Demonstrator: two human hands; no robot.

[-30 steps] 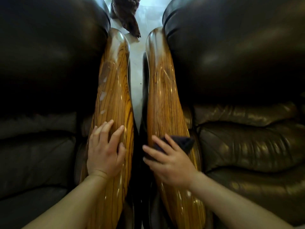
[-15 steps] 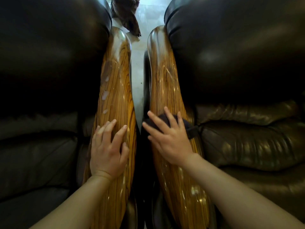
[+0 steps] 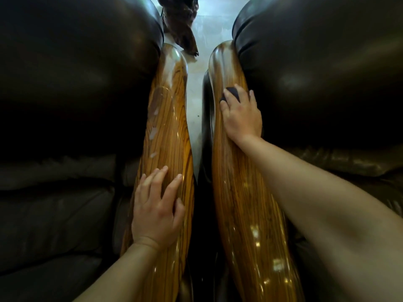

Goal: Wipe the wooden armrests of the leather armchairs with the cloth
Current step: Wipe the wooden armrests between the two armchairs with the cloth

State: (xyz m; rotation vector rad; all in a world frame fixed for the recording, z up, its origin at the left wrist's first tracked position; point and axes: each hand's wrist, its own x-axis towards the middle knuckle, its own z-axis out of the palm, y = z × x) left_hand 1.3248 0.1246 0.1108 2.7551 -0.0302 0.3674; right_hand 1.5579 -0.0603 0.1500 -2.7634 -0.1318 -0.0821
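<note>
Two dark leather armchairs side by side, left armchair (image 3: 72,88) and right armchair (image 3: 327,79), with a strip of pale floor (image 3: 196,88) between them. Two glossy striped wooden armrests running from near to far: left armrest (image 3: 168,127) and right armrest (image 3: 239,203), close together but apart. Right hand (image 3: 241,115) far up the right armrest, palm down, pressing a dark cloth (image 3: 231,94) against the wood; fingers (image 3: 250,95) slightly spread and curled over the cloth, only a small dark patch of it showing past the fingertips. Left hand (image 3: 156,209) flat on the near half of the left armrest, fingers (image 3: 174,186) loosely spread, holding nothing. Whitish smears (image 3: 155,131) on the left armrest, beyond the left hand. A dark brown carved object (image 3: 181,25) on the floor at the far end, between the chair backs; cannot tell what it is.
</note>
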